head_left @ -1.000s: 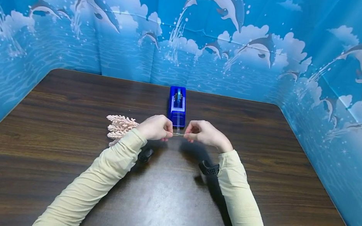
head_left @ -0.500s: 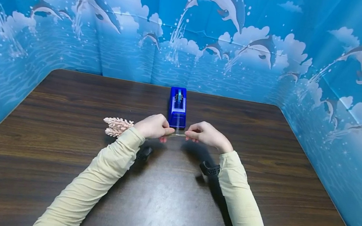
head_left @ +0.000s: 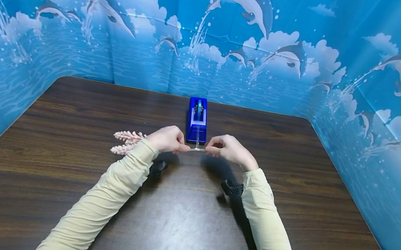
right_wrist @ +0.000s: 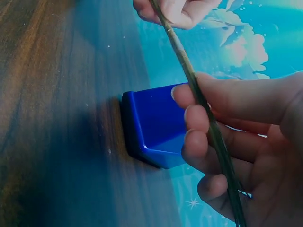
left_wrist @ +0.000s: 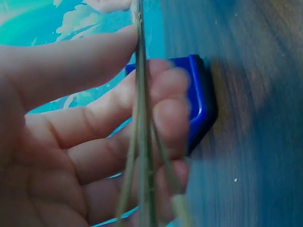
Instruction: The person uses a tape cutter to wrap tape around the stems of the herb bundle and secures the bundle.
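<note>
Pink flower sprigs (head_left: 130, 136) lie to the left, partly behind my left sleeve. Their thin green stems (head_left: 197, 149) run level between my two hands. My left hand (head_left: 167, 138) pinches the stems between thumb and fingers; in the left wrist view, several stems (left_wrist: 142, 94) spread apart below the pinch. With thumb and fingertips, my right hand (head_left: 231, 149) grips the other end, where the stems (right_wrist: 208, 118) form a tight bundle. A clear tape strip (head_left: 197, 145) reaches from the blue tape dispenser (head_left: 198, 118) to the stems, between the hands.
The dispenser stands near the back of the dark wooden table (head_left: 245, 244), just beyond the hands. A blue dolphin-print curtain (head_left: 213, 36) rises behind the table and along its sides. Black wrist straps (head_left: 231, 188) hang under the sleeves.
The pink sprigs have shifted slightly left and turned, so their heads lie differently. My left hand has moved a little left along with them; the right hand stays almost in place.
</note>
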A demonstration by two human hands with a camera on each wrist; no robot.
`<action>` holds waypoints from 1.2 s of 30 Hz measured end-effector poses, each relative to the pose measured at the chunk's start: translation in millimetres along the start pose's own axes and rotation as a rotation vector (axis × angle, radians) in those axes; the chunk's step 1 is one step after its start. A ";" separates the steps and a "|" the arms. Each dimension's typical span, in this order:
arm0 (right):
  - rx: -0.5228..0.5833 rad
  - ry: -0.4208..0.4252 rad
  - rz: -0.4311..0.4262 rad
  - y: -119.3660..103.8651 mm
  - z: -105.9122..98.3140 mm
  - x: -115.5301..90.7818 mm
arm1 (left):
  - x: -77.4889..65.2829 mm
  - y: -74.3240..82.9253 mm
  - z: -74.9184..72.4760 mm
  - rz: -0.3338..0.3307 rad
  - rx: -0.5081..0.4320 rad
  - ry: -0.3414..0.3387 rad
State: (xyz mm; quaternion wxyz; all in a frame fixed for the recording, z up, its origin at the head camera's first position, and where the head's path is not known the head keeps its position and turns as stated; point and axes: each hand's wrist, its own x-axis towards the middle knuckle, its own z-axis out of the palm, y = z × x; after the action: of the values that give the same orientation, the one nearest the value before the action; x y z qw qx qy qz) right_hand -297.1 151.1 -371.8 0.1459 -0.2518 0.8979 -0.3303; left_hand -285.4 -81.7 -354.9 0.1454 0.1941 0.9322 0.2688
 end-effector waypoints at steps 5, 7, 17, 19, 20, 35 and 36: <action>-0.045 0.037 -0.017 0.1 -1.8 -1.8 | 1.3 4.0 3.5 -0.017 0.012 0.051; -0.052 0.043 -0.022 0.3 -2.0 -1.5 | 2.1 5.0 4.4 -0.020 0.008 0.046; -0.027 -0.056 0.023 0.4 -4.4 -2.1 | 5.5 5.6 9.3 0.019 0.020 0.122; -0.043 -0.054 0.021 0.6 -4.9 -2.7 | 4.8 6.3 10.3 0.030 0.011 0.143; -0.049 -0.051 0.021 0.8 -5.3 -3.1 | 4.4 6.6 10.7 0.028 -0.004 0.145; -0.059 0.010 0.058 -1.7 -8.1 -4.9 | 7.5 9.0 13.4 0.038 0.095 0.108; -0.057 0.016 0.059 -1.8 -8.1 -5.1 | 7.4 9.0 13.3 0.048 0.098 0.123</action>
State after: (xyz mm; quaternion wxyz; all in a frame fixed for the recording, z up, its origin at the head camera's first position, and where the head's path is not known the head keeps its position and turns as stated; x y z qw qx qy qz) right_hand -295.8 156.9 -364.1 0.1411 -0.2265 0.9151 -0.3022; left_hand -284.5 -65.5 -361.9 0.0715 0.2063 0.9465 0.2375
